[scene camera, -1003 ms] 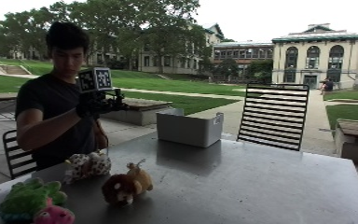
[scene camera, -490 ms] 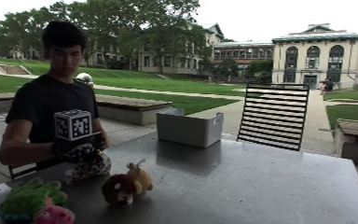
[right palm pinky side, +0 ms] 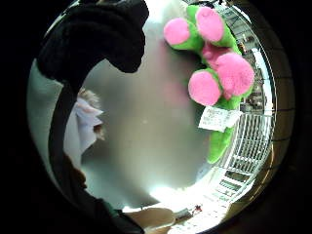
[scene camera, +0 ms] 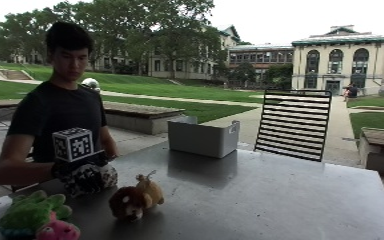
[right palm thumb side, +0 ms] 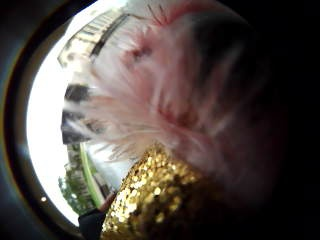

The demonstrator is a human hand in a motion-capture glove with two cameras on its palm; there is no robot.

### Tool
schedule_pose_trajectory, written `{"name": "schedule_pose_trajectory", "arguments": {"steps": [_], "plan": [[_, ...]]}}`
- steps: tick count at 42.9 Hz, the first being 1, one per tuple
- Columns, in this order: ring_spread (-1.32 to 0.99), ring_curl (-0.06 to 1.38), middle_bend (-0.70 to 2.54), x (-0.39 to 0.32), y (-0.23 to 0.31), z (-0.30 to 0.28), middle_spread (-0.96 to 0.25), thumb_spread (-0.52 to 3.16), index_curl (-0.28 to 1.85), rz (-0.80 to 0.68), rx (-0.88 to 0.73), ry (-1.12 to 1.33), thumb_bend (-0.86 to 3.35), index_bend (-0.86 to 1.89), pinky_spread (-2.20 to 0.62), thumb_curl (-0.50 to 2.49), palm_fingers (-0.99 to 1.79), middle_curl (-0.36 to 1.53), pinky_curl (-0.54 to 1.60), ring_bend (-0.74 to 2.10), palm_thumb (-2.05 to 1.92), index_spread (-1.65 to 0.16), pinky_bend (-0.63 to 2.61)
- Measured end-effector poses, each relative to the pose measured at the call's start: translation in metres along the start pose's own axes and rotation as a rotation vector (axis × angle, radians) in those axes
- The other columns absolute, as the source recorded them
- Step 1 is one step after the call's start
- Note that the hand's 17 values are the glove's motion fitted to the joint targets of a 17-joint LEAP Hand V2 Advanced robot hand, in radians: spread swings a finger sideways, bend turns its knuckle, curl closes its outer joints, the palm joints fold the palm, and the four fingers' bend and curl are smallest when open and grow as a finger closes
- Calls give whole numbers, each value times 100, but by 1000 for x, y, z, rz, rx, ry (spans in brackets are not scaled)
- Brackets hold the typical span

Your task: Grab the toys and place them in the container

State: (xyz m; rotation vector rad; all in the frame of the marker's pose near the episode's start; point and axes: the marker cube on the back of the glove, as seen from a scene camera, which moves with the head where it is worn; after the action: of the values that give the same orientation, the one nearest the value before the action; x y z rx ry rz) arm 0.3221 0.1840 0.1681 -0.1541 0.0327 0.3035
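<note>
Outdoors, your gloved right hand point(scene camera: 79, 170) clutches the fluffy toy point(scene camera: 95, 179) far from the container point(scene camera: 202, 136); its fur may slip.

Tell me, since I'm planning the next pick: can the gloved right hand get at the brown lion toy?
Probably yes. The gloved right hand rests on a spotted plush toy just beside the brown lion toy, with bare table between them; it would need to let go first.

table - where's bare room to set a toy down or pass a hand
The table is bare from the brown plush across to its far right edge, and between that plush and the grey container. It is crowded at the near left corner: green and pink plush, brown plush, and the gloved right hand on a spotted toy.
</note>
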Motion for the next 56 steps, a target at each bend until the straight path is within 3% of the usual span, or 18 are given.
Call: {"name": "schedule_pose_trajectory", "arguments": {"steps": [9, 17, 26, 33, 47, 56], "plan": [[-29, 24, 20, -7, 0, -7, -7, 117, 70, 16, -43, 8, 29, 117, -10, 32, 105, 37, 31, 35, 59, -3, 30], [-34, 31, 26, -9, -4, -21, -12, 109, 70, -5, -81, 6, 41, 111, -21, 43, 121, 41, 34, 57, 84, 0, 36], [-40, 39, 50, -25, -32, -52, -18, 94, 70, -18, -55, 105, 51, 76, -44, 54, 129, 49, 40, 85, 100, -4, 64], [-40, 45, 75, -58, -60, -101, -26, 80, 71, -39, 12, 178, 36, 44, -47, 56, 119, 56, 41, 103, 82, -9, 67], [-43, 48, 67, -172, -114, -237, -38, 73, 84, -107, 144, 68, 23, 15, -45, 64, 102, 57, 42, 112, 68, -18, 82], [-43, 48, 65, -319, -107, -284, -43, 73, 94, -205, 144, -37, 20, 12, -44, 70, 98, 59, 42, 114, 67, -23, 87]]}}
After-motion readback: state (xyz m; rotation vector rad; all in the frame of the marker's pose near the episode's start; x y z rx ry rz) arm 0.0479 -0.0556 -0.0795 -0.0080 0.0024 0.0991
